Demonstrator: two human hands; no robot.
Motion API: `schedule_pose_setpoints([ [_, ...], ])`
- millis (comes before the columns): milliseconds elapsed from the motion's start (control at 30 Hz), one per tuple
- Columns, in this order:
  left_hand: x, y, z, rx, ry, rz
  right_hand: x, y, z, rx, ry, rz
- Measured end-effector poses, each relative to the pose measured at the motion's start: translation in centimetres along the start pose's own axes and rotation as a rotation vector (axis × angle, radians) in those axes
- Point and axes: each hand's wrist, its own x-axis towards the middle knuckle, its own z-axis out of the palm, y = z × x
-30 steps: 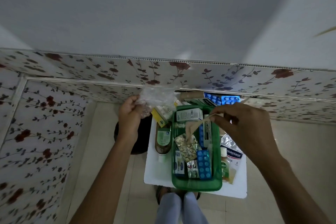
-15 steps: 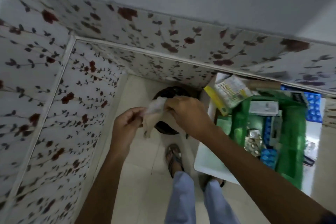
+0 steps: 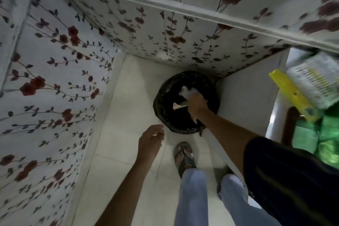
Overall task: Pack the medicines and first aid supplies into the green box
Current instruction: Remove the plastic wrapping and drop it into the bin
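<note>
- The right hand (image 3: 197,103) is reaching down over the mouth of a round bin lined with a black bag (image 3: 185,102), which is standing on the pale tiled floor (image 3: 128,97) in the corner of the room.
- That hand is closing its fingers around a crumpled clear plastic wrapper (image 3: 188,92), which is bunching out past the knuckles; a thin beige strip (image 3: 178,106) is sticking out to the left of the hand and another beige end is hanging below the wrist, all of it over the bin opening.
- The left hand (image 3: 151,138) is hovering low above the floor, just beside the near rim of the bin, with its fingers loosely curled and spread and nothing in its grip.
- The green box (image 3: 328,134) is showing only as a blurred green patch at the far right edge, well apart from both hands; its contents are too smeared to make out.
- Just above that green patch, a yellow carton (image 3: 291,95) and a white printed packet (image 3: 317,82) are lying tilted near the edge of a white table (image 3: 273,115), also blurred.
- The person is standing in light blue trousers (image 3: 194,198), with 1 foot in a grey sandal (image 3: 184,158) planted on the tiles between the left hand and the table.
- A dark sleeve (image 3: 286,176) is covering the right upper arm.
- Panels with a red flower print (image 3: 55,79) are lining the walls around the corner.
</note>
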Motion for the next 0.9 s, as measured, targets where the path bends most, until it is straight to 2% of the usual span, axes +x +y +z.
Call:
schedule_pose_setpoints([
  [200, -0.5, 1.2, 1.0, -0.021, -0.063, 0.039, 0.9, 0.3, 2.2, 0.083, -0.141, -0.047],
  [267, -1.9, 2.8, 1.5, -0.011, -0.051, 0.075, -2.6, -0.1, 0.1, 0.114, -0.124, -0.087],
  [367, -4.5, 5.9, 2.7, -0.019, -0.021, 0.146, -9.8, -0.7, -5.0, 0.296, -0.052, -0.174],
  [433, -6.9, 8.0, 3.9, -0.049, -0.024, 0.194, -15.3, 0.3, -8.6, 0.415, 0.073, -0.203],
  [567, -11.9, 10.8, 7.3, -0.035, -0.096, 0.313, -26.2, 4.8, -14.2, 0.822, 0.344, -0.285],
  [667, -15.2, 11.3, 10.8, 0.02, -0.147, 0.36, -32.5, 10.2, -16.5, 0.947, 0.485, -0.275],
  [733, -16.8, 10.7, 13.1, 0.108, -0.169, 0.374, -35.3, 14.1, -17.1, 1.044, 0.612, -0.221],
  [800, -17.8, 9.9, 15.6, 0.245, -0.156, 0.391, -37.5, 18.6, -17.2, 1.294, 0.743, -0.141],
  [900, -18.5, 9.4, 18.9, 0.452, -0.035, 0.457, -38.5, 26.5, -15.8, 1.441, 0.956, 0.181],
])
